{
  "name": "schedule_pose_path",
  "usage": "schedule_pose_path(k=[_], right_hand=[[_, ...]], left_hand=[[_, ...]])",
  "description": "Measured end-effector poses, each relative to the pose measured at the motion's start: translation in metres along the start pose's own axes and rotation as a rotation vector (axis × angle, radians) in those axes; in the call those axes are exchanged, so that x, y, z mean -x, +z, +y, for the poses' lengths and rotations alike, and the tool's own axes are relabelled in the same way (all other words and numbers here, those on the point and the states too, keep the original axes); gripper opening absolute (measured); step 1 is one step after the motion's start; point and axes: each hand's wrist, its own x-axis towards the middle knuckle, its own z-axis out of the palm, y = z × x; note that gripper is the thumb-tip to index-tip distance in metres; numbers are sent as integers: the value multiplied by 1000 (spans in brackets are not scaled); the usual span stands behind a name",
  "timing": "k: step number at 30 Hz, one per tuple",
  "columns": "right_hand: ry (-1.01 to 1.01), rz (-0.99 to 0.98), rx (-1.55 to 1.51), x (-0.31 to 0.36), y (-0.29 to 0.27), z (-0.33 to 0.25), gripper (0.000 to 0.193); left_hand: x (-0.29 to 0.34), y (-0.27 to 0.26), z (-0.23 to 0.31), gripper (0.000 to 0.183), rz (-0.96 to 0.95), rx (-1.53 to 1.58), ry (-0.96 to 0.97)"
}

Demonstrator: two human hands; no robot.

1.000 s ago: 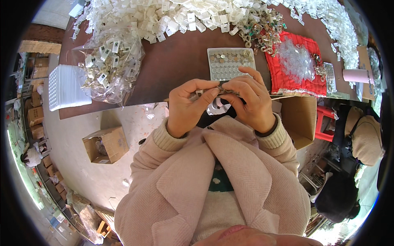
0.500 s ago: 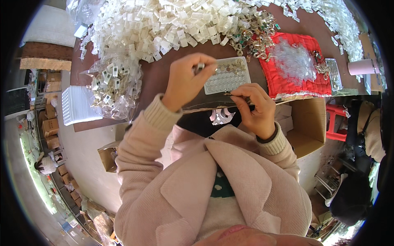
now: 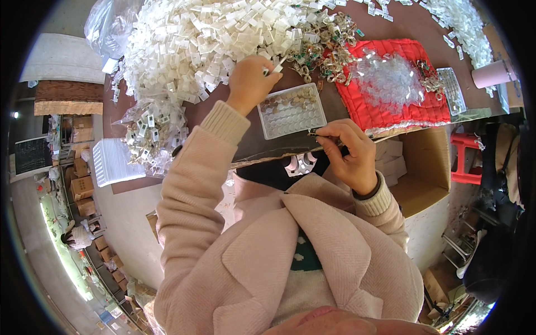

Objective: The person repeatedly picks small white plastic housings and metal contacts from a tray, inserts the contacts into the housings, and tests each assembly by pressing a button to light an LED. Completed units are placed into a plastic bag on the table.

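My left hand (image 3: 247, 84) is over the near edge of a large heap of white plastic casings (image 3: 184, 39). Its fingers are closed, with a small white plastic casing (image 3: 278, 66) showing at the fingertips. Nearer to me, my right hand (image 3: 353, 153) pinches a small dark part (image 3: 314, 133) between thumb and forefinger; its exact kind is too small to make out. Between the hands lies a clear plastic tray (image 3: 280, 133) with round pockets, and small discs fill its far part. Beyond the tray is a tangle of small wired parts (image 3: 329, 53).
A red quilted cloth (image 3: 357, 109) bears a pile of clear plastic pieces. At the left are a clear bag of casings (image 3: 153, 131) and stacked white trays (image 3: 114, 162). An open cardboard box (image 3: 427, 184) is below the table's edge, near a red stool (image 3: 463, 159).
My left hand has moved away from the tray, farther and slightly left to the casing heap, where a white casing now shows at its fingertips. My right hand keeps its pinch, almost unmoved.
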Motion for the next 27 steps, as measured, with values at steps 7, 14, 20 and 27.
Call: schedule_pose_path(k=[7, 14, 20, 27], right_hand=[[22, -50, -172, -7, 17, -4, 14], [276, -120, -832, -15, 52, -31, 14], [314, -120, -823, -13, 58, -50, 12], [280, -186, -746, -9, 62, -51, 13]], left_hand=[[60, -56, 17, 23, 10, 301, -231], [138, -42, 63, 33, 242, 576, -114], [167, -48, 52, 36, 20, 1193, -240], [178, -45, 39, 29, -69, 1818, -382]])
